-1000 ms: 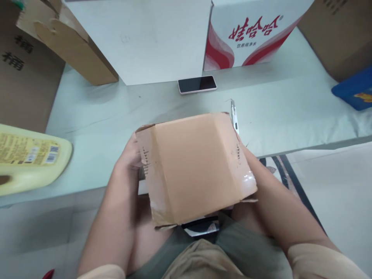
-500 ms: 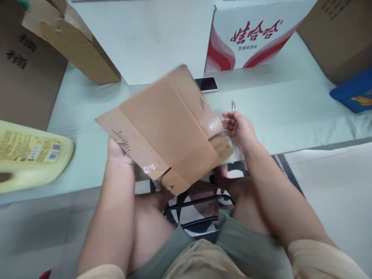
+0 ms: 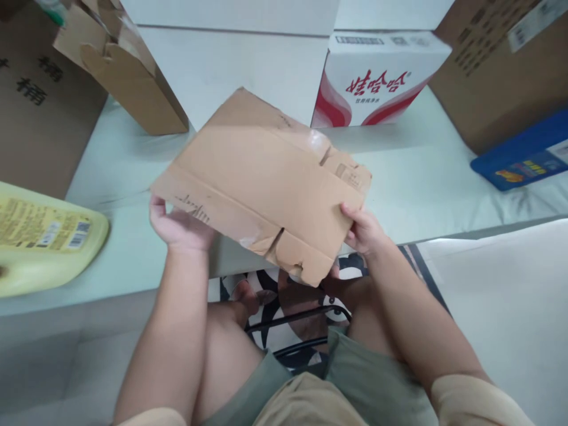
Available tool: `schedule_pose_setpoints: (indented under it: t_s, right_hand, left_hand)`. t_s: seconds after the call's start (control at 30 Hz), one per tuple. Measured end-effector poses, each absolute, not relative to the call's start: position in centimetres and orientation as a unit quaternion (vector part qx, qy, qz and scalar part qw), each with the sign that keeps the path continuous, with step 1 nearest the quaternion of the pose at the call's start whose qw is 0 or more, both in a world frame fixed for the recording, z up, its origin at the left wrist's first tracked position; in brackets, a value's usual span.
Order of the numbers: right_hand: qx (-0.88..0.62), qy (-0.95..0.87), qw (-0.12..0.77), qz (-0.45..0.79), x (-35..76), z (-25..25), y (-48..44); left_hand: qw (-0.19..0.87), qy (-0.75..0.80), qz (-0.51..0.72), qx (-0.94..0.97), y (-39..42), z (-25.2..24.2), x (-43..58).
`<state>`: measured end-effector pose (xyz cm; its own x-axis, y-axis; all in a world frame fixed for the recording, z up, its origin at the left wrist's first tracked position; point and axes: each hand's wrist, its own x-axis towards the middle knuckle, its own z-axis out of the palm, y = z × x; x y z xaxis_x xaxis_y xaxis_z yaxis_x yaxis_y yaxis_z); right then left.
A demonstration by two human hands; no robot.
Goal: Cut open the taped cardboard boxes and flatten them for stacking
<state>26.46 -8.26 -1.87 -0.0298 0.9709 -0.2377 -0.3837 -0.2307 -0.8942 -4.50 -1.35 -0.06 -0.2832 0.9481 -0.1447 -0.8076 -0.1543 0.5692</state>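
A flattened brown cardboard box (image 3: 261,168) is held up between my hands, tilted, over the front edge of the table. Crease lines, slotted flaps and shiny tape show on it, with dark print along its left flap. My left hand (image 3: 181,228) bears it from beneath at the left edge, most of the fingers hidden behind the board. At the right edge my right hand (image 3: 364,231) pinches it, thumb on the upper face and fingers under. The phone and the small metal object seen earlier are hidden now.
White boxes (image 3: 235,71) and a red-and-white printed carton (image 3: 377,83) stand at the back. To the left are an open narrow brown box (image 3: 142,89) and a yellow bottle (image 3: 53,242). A blue package (image 3: 523,154) lies by a large brown carton (image 3: 479,71) at right.
My right hand has taken hold of the cardboard's right edge, where it was beside it before. The cardboard has turned, its right end swinging up and away. My view has shifted slightly.
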Motion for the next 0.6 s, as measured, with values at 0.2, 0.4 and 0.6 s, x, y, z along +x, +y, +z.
schedule_pose_setpoints:
  t_s: [0.2, 0.4, 0.6]
  right_hand:
    - [-0.557, -0.27, 0.613, 0.492, 33.5, -0.3, -12.6]
    - [-0.709, -0.269, 0.605, 0.242, 43.5, 2.7, -18.6]
    - [-0.751, -0.333, 0.549, 0.153, 50.6, 6.0, -12.2]
  left_hand:
    - [0.648, 0.284, 0.705, 0.041, -1.6, 0.3, -4.4]
    - [0.659, 0.32, 0.681, 0.0, -2.0, 1.9, -2.8]
    - [0.668, 0.309, 0.677, 0.022, -2.3, 2.7, -1.6]
